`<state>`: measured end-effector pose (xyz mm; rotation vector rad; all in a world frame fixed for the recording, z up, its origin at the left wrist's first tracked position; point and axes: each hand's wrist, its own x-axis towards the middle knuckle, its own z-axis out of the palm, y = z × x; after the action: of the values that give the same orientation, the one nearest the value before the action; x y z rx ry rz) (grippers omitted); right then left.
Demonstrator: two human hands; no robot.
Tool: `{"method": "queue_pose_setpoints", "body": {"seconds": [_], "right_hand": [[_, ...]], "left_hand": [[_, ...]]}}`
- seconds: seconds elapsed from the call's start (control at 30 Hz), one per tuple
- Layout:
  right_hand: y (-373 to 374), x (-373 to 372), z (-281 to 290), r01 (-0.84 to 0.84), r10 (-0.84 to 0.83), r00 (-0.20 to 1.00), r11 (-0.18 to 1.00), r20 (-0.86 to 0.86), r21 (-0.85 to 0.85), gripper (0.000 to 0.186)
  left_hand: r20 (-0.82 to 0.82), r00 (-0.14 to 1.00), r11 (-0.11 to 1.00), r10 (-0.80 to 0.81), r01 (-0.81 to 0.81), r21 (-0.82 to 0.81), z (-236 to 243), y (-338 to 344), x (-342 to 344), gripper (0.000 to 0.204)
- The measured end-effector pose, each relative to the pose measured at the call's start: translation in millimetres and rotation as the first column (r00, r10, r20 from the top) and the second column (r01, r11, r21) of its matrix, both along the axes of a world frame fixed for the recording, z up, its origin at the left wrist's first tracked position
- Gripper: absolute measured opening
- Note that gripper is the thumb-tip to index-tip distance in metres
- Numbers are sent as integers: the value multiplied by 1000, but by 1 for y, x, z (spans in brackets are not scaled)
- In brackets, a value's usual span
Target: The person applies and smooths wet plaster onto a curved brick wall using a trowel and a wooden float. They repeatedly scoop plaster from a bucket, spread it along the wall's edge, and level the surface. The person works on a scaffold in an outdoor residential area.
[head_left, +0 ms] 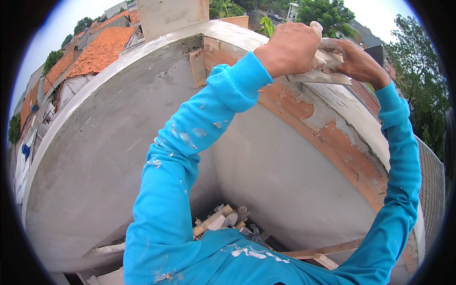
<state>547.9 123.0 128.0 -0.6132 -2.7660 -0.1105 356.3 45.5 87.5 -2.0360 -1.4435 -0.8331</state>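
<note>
Both my hands are raised at the top of the wall, just right of centre. Between them, over the wall's top edge, lies a flat, plaster-smeared board that looks like a plastering float [327,77]. My left hand [293,49] is closed at its left side, the thumb on top and most fingers hidden. From the right, my right hand [356,61] grips it with bent fingers smeared pale with plaster. Below the float runs a strip of bare orange brick [327,137] with patchy mortar, above smooth grey plaster [294,156].
Another grey plastered wall [114,123] meets this one at a corner, where a small wooden piece [197,69] is set. A concrete post [172,19] rises behind. Below are bamboo pieces and rubble [221,219] and a timber plank [327,249]. Orange tiled roofs [102,50] and trees [327,16] lie beyond.
</note>
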Motion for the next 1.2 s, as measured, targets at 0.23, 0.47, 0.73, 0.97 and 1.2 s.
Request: {"method": "queue_pose_setpoints", "body": {"seconds": [0.23, 0.47, 0.73, 0.97, 1.2], "right_hand": [[99, -79, -6, -53, 56, 998, 993, 31, -101, 56], [155, -200, -11, -124, 147, 980, 979, 134, -164, 65], [93, -136, -5, 28, 49, 890, 986, 453, -161, 66], [48, -51, 31, 316, -289, 897, 948, 334, -28, 66], [198, -205, -2, 75, -99, 985, 982, -142, -171, 76]], "left_hand": [[441, 881, 881, 172, -337, 331, -26, -26, -189, 46], [189, 746, 535, 638, -607, 588, -115, -36, -326, 35], [82, 767, 587, 637, -551, 594, -136, -37, -336, 27], [97, 750, 569, 654, -573, 591, -132, -36, -333, 25], [96, 795, 607, 599, -528, 594, -133, -28, -330, 25]]}}
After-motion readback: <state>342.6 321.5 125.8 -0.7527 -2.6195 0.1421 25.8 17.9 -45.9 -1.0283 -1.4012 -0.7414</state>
